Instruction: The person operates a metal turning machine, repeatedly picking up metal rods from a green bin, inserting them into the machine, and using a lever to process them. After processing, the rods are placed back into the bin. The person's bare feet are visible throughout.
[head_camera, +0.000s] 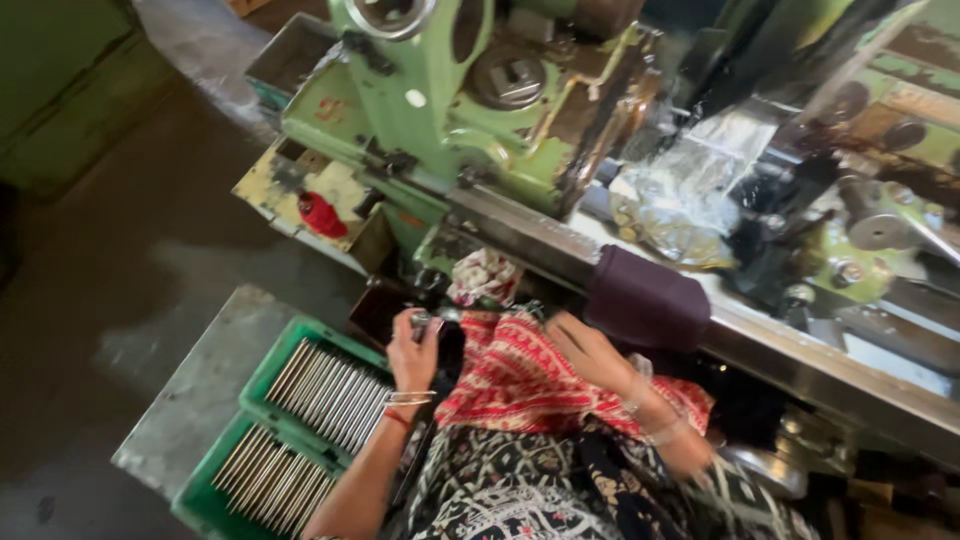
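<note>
By green lathe (440, 110) | left hand (412, 345) fingers clamp small metal part (421, 322) | right hand (590, 350) fingers blurred, unclear

Dim workshop light, brighter at upper right where a plastic sheet (690, 185) glares; the floor (90, 290) lies shadowed, and motion blur softens the whole frame.

the right hand (585, 345) is motion-blurred, its fingers half hidden against the red patterned cloth (520, 375).

Left hand (412, 345) grips metal part (424, 323).
</note>
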